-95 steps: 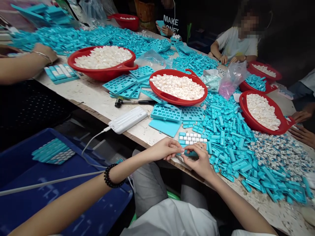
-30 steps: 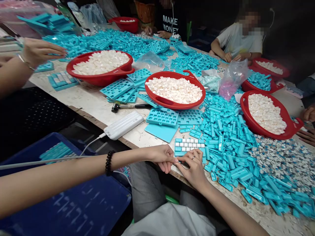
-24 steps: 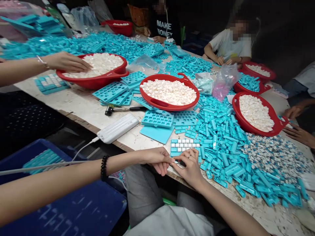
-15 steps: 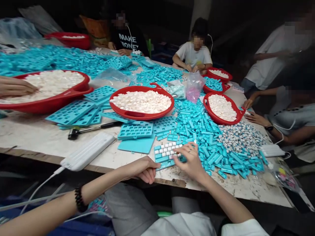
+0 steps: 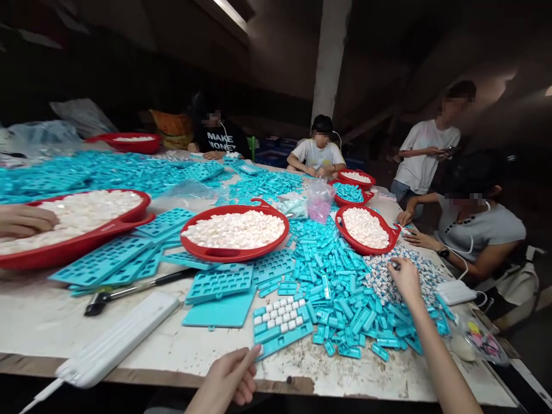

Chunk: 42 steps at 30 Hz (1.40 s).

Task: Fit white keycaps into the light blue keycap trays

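A small toy keyboard (image 5: 281, 323) with a light blue base and several rows of white keycaps lies near the table's front edge. My left hand (image 5: 235, 371) grips its lower left corner, thumb on top and the other fingers curled below. Farther right, my right hand (image 5: 404, 279) is down at a heap of tiny white and blue pieces (image 5: 425, 273), its fingertips drawn together. What those fingertips hold, if anything, is too small to see. Loose blue bar-shaped pieces (image 5: 340, 287) spread between the keyboard and that heap.
Red basins of white keycaps (image 5: 235, 230) stand across the table (image 5: 207, 345). Blue keyboard trays (image 5: 222, 284), a black-handled tool (image 5: 142, 287) and a white power bank (image 5: 121, 339) lie leftward. Another person's hand (image 5: 28, 220) dips into the left basin. Several people are around the table.
My right hand has left the keyboard and moved right to the heap of tiny pieces. My left hand stays at the keyboard's corner. The view has tilted upward.
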Each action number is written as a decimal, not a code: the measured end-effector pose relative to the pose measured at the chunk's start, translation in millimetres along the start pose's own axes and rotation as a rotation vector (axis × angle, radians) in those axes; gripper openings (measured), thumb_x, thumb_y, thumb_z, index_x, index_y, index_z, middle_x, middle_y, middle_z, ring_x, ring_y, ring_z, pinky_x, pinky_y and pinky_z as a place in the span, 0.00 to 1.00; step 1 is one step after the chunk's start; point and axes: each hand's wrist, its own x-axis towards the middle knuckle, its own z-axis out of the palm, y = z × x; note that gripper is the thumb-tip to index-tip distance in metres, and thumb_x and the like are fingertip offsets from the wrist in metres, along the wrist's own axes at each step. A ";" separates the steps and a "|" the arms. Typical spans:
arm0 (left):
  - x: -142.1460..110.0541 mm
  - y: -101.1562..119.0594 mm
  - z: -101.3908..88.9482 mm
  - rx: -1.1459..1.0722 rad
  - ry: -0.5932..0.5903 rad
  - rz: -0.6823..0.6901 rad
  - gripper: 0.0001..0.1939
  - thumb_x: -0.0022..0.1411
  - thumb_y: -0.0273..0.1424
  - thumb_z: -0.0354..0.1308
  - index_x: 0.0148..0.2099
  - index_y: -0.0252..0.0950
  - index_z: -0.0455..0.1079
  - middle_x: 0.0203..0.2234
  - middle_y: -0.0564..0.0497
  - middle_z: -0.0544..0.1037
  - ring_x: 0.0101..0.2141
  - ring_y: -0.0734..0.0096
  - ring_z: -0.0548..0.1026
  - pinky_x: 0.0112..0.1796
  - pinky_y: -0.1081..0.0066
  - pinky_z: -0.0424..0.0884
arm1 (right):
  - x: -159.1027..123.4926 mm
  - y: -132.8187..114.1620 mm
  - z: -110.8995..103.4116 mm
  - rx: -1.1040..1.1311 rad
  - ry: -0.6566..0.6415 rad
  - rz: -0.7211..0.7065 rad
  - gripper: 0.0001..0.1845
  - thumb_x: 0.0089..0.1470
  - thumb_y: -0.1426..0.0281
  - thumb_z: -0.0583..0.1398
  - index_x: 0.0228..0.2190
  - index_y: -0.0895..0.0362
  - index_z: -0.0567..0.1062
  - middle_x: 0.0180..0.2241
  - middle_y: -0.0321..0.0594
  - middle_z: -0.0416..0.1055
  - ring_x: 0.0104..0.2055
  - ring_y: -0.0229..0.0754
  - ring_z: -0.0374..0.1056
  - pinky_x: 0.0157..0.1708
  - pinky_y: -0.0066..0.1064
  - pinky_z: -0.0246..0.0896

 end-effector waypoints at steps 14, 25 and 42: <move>-5.2 24.3 1.0 0.082 0.236 0.530 0.23 0.70 0.50 0.43 0.33 0.40 0.68 0.22 0.53 0.73 0.25 0.67 0.72 0.31 0.71 0.68 | 46.8 28.0 -7.9 -0.125 -0.370 0.086 0.09 0.46 0.64 0.65 0.27 0.55 0.83 0.30 0.46 0.81 0.37 0.55 0.76 0.32 0.35 0.59; 10.8 10.9 1.0 -0.016 0.467 0.432 0.22 0.67 0.50 0.43 0.33 0.40 0.67 0.18 0.55 0.69 0.19 0.69 0.66 0.25 0.73 0.63 | 39.9 13.9 -15.0 -0.252 -0.342 0.078 0.10 0.47 0.64 0.64 0.29 0.54 0.84 0.33 0.45 0.81 0.39 0.56 0.75 0.36 0.37 0.58; 11.1 15.8 6.1 0.181 0.454 0.643 0.15 0.67 0.40 0.50 0.34 0.38 0.71 0.27 0.52 0.73 0.30 0.67 0.71 0.33 0.71 0.66 | -130.1 -184.2 13.8 0.740 -0.455 -0.726 0.04 0.57 0.71 0.62 0.35 0.53 0.79 0.34 0.37 0.80 0.37 0.42 0.75 0.42 0.35 0.65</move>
